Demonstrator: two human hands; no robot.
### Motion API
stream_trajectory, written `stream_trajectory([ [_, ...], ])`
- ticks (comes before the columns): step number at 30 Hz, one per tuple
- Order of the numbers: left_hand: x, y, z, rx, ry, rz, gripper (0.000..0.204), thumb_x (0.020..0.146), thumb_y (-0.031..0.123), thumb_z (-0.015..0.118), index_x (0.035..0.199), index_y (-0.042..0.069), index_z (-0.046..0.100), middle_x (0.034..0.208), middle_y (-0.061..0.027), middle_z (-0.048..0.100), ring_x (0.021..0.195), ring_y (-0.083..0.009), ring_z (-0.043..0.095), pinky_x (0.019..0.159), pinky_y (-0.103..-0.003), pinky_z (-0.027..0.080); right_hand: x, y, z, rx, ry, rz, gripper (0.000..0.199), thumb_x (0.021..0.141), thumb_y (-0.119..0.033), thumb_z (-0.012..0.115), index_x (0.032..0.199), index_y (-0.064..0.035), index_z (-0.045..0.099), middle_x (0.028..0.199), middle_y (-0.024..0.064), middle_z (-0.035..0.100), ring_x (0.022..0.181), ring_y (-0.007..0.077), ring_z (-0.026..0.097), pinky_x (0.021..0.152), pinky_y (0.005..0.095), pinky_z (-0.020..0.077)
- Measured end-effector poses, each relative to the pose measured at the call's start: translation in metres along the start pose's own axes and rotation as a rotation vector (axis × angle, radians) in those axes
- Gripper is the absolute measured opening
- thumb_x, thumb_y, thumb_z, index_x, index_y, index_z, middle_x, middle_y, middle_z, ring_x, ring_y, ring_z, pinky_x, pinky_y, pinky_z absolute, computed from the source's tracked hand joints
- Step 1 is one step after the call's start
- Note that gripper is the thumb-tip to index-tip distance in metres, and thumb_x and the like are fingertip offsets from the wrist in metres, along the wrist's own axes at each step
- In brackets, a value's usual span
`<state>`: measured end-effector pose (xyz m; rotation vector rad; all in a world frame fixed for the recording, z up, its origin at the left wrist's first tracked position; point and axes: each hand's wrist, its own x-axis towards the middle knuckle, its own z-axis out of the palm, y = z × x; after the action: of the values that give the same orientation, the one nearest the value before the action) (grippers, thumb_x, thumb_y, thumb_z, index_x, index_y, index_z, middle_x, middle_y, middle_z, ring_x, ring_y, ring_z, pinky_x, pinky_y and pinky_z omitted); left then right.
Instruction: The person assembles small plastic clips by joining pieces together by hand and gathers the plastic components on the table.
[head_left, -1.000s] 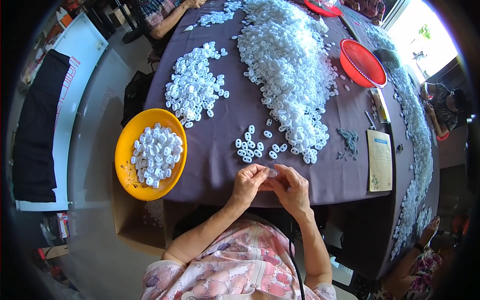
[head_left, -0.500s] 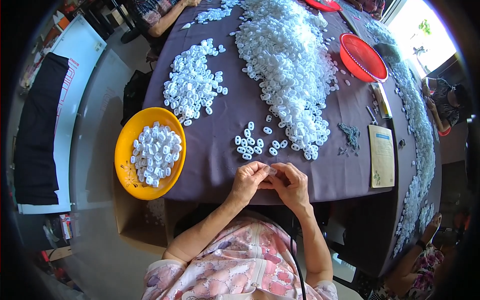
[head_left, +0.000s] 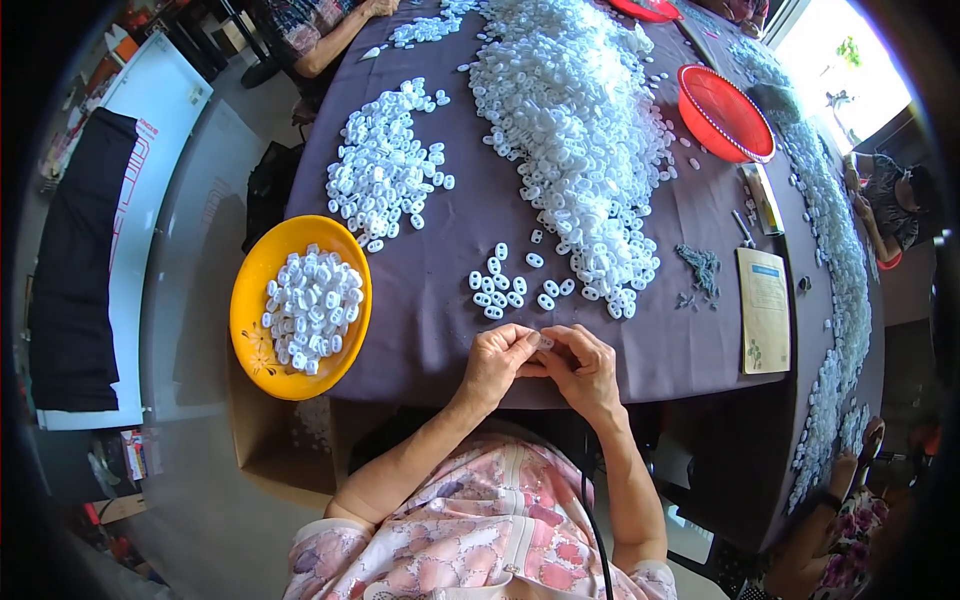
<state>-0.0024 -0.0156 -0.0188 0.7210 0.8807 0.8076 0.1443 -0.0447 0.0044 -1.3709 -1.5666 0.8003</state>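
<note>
One small white piece (head_left: 546, 343) is pinched between the fingertips of the left hand (head_left: 499, 358) and right hand (head_left: 586, 370), at the counter's (head_left: 420, 340) six-o'clock edge. Step in hand: apparently close two-handed working. Next move calls for steady grips; yellow bowl (head_left: 252, 300) noted at nine o'clock.

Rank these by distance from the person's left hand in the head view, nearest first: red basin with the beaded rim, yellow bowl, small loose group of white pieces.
From the left hand:
1. Small loose group of white pieces, just ahead of it.
2. Yellow bowl, off to its left.
3. Red basin, far ahead and to the right.
</note>
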Motion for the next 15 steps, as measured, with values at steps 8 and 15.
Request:
stream_trajectory([
  [8,-0.019,0.023,-0.006,0.175,0.107,0.088,0.018,0.091,0.019,0.057,0.093,0.001,0.061,0.084,-0.0048,0.064,0.07,-0.0127,0.064,0.053,-0.025,0.054,-0.012,0.005,-0.008,-0.082,0.113,-0.012,0.018,0.071,0.004,0.069,0.087,-0.0012,0.063,0.071,0.0077,0.058,0.059,0.0143,0.057,0.053,0.0248,0.0437],
  [15,-0.06,0.088,-0.081,0.534,0.595,0.349,0.017,0.093,0.019,0.052,0.093,0.004,0.06,0.07,-0.0011,0.059,0.054,-0.0059,0.055,0.043,-0.019,0.039,-0.012,0.018,-0.025,-0.049,0.177,0.024,0.014,0.072,0.007,0.067,0.08,-0.0002,0.058,0.069,0.0055,0.056,0.059,0.0118,0.054,0.053,0.0229,0.0427],
])
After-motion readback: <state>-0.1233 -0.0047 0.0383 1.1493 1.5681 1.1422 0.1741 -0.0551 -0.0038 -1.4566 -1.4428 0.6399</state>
